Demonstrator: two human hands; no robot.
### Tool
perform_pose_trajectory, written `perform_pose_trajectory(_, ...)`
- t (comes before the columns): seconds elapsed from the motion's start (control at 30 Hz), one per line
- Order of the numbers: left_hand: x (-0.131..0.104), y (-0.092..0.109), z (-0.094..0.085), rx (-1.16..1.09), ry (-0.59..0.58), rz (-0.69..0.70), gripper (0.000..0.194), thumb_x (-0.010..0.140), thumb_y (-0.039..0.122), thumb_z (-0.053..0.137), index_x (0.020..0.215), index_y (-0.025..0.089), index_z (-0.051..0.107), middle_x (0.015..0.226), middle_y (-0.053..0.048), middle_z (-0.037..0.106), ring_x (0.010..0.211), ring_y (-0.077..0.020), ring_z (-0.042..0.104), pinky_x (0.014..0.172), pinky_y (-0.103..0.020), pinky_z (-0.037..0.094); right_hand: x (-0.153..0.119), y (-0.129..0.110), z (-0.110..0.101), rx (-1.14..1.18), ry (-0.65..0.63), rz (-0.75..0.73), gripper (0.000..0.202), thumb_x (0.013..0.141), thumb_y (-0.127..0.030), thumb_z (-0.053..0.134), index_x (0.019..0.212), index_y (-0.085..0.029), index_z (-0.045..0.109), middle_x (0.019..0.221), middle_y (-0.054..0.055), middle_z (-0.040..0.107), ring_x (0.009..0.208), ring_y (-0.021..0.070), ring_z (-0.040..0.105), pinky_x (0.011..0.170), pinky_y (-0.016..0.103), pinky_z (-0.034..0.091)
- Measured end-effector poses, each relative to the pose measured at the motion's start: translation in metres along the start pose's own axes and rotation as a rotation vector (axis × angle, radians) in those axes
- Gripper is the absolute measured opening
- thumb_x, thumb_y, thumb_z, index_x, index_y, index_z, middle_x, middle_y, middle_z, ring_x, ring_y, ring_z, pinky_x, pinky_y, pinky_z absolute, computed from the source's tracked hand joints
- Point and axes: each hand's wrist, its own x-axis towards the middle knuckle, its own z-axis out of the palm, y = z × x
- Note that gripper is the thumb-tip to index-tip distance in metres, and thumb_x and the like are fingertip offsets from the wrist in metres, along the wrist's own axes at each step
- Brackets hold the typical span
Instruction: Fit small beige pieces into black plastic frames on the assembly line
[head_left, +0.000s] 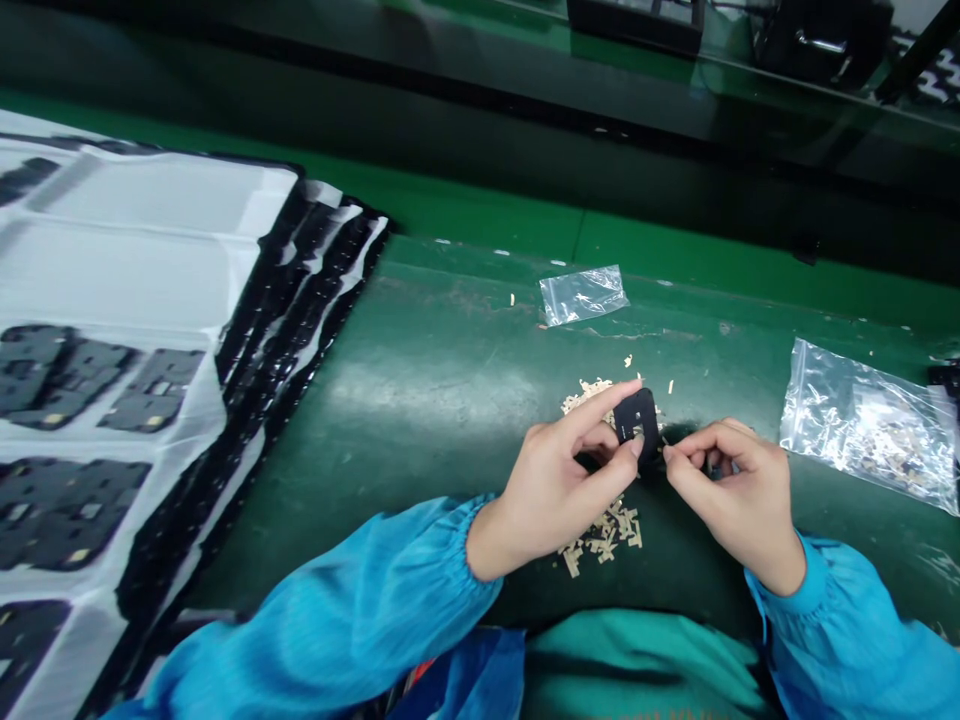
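My left hand grips a small black plastic plate with rounded corners and a slot in it, thumb on the near face and forefinger along the top. Just right of the plate, my right hand has its thumb and forefinger pinched together. A tiny dark tip shows at that pinch, too small to name. Beneath and behind my left hand lies a scattered pile of small tan pieces, partly hidden by the hand.
Stacked trays at the left hold black plates in white pockets. A small clear bag lies on the green table beyond my hands. At the right, a larger clear bag contains small pieces. A dark ledge runs along the back.
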Motion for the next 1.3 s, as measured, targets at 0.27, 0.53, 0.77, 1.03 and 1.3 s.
perform_pose_trajectory(0.27,-0.001,0.0,0.001,0.02,-0.001,0.015,0.048,0.09,0.016,0.062,0.138,0.015,0.059,0.059,0.009,0.057,0.055,-0.0096,0.055,0.064,-0.024,0.051,-0.001,-0.002,0.0,0.009,-0.012,-0.02,0.014,0.081,-0.015,0.069,0.069,-0.022,0.07,0.059,-0.004,0.059,0.056,0.0141,0.051,0.056,0.03,0.041)
perform_pose_trajectory(0.53,-0.001,0.0,0.001,0.036,-0.011,0.001,0.047,0.09,0.017,0.062,0.137,0.018,0.059,0.059,0.008,0.058,0.055,-0.011,0.056,0.064,-0.026,0.053,0.0,-0.002,-0.001,0.009,-0.03,-0.003,0.015,0.08,-0.017,0.069,0.067,-0.023,0.069,0.058,-0.004,0.06,0.054,0.0142,0.05,0.054,0.03,0.04)
perform_pose_trajectory(0.77,-0.001,0.002,0.0,0.022,-0.025,0.01,0.047,0.09,0.016,0.062,0.137,0.018,0.059,0.06,0.008,0.059,0.055,-0.0106,0.056,0.065,-0.025,0.053,0.0,0.0,0.0,0.059,-0.051,0.093,0.014,0.078,-0.019,0.07,0.064,-0.022,0.07,0.056,-0.003,0.059,0.052,0.0131,0.047,0.052,0.028,0.039)
perform_pose_trajectory(1.03,0.001,0.003,-0.001,-0.025,-0.033,-0.016,0.047,0.09,0.016,0.062,0.137,0.016,0.06,0.059,0.008,0.057,0.055,-0.0106,0.054,0.064,-0.025,0.053,0.007,0.001,-0.005,0.364,-0.22,0.409,0.009,0.073,-0.028,0.073,0.07,-0.019,0.076,0.057,0.0,0.063,0.05,0.0127,0.05,0.048,0.024,0.037)
perform_pose_trajectory(1.3,0.0,0.003,-0.001,-0.037,-0.04,-0.004,0.048,0.09,0.016,0.063,0.137,0.017,0.059,0.059,0.008,0.058,0.054,-0.0104,0.055,0.062,-0.025,0.052,0.009,-0.001,-0.004,0.397,-0.211,0.439,0.011,0.07,-0.029,0.076,0.065,-0.019,0.074,0.053,-0.001,0.061,0.047,0.0113,0.047,0.044,0.023,0.035)
